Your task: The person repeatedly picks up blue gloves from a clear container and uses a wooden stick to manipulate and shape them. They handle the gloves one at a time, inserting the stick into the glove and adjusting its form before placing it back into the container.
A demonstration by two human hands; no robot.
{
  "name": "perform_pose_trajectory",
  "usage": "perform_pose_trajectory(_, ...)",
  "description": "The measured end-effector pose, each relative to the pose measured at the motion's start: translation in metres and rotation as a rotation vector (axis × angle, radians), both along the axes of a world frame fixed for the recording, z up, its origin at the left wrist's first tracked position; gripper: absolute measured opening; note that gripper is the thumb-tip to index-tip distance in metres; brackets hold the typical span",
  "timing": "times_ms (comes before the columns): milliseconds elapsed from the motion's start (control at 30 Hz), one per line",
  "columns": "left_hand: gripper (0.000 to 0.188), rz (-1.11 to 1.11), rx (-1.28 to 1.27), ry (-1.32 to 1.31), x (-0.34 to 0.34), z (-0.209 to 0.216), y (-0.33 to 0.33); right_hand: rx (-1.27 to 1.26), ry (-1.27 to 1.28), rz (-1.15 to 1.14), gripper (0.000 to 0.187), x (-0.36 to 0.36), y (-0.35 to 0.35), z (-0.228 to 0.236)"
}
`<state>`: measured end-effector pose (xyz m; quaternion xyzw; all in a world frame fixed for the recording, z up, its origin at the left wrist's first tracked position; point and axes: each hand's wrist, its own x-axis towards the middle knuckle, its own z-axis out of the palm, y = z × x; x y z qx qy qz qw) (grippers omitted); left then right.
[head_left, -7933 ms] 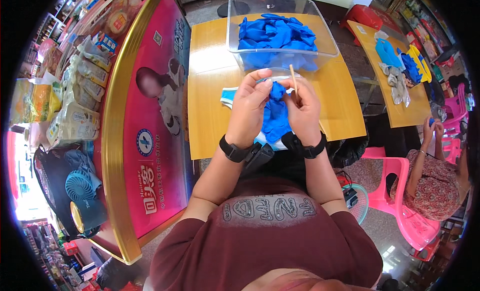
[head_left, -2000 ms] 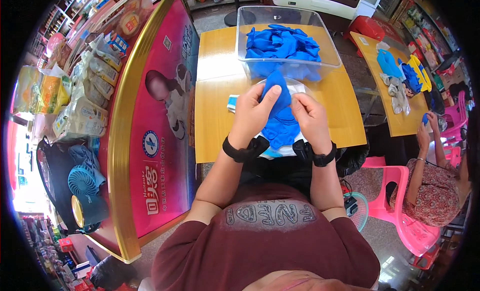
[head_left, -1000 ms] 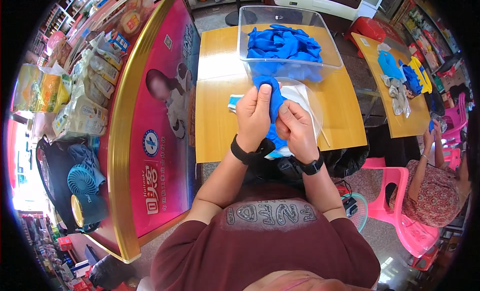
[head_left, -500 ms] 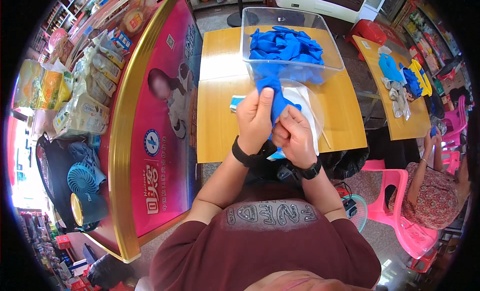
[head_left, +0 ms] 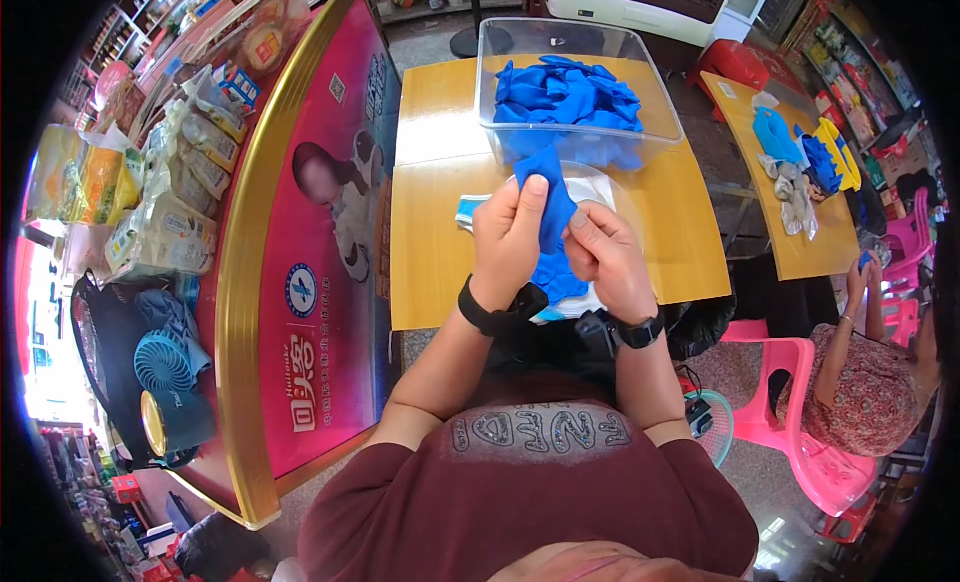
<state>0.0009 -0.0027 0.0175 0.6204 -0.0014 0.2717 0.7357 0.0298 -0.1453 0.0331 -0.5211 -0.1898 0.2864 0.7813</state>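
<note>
In the head view, a blue fabric piece is stretched between the person's two hands, just on the near side of the clear plastic bin. Its long axis runs away from the person, leaning slightly left at the far end, and that far tip points at the bin; whether it touches the bin's wall cannot be told. The left hand clamps its left side, thumb pressed flat on top. The right hand pinches its right edge between thumb and fingers. Below the hands, nearer the person than the bin, lies more crumpled blue fabric. A blue-and-white cloth sits left of the bin's near side, and a heap of blue pieces lies inside the bin.
</note>
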Motion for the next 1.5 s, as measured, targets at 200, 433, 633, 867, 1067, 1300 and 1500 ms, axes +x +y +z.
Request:
perform_pose_trajectory(200,0.029,-0.179,0.092,0.217,0.002,0.003,0.01,-0.282,-0.506,-0.301,0.012,0.006,-0.001,-0.013)
perform_pose_trajectory(433,0.025,-0.145,0.21,0.081,-0.003,0.002,0.003,-0.298,-0.664,-0.477,0.008,-0.007,0.004,-0.005)
perform_pose_trajectory(633,0.024,-0.14,0.207,-0.036,-0.01,0.015,0.004,-0.101,-0.281,-0.246,0.012,-0.017,0.005,0.003)
perform_pose_trajectory(867,0.032,-0.122,-0.046,0.041,-0.007,0.016,0.007,0.054,0.073,-0.03,0.024,-0.008,0.005,-0.003)
perform_pose_trajectory(1067,0.027,-0.051,0.019,-0.05,-0.003,0.006,-0.008,0.313,0.226,-0.04,0.026,-0.016,0.012,-0.004)
perform_pose_trajectory(1300,0.026,-0.073,-0.119,0.078,0.001,0.011,-0.004,-0.214,-0.363,-0.157,0.02,0.008,-0.009,-0.001)
perform_pose_trajectory(1500,0.022,-0.209,0.19,0.19,-0.002,0.004,0.011,-0.281,-0.601,-0.367,0.009,0.0,-0.001,-0.005)
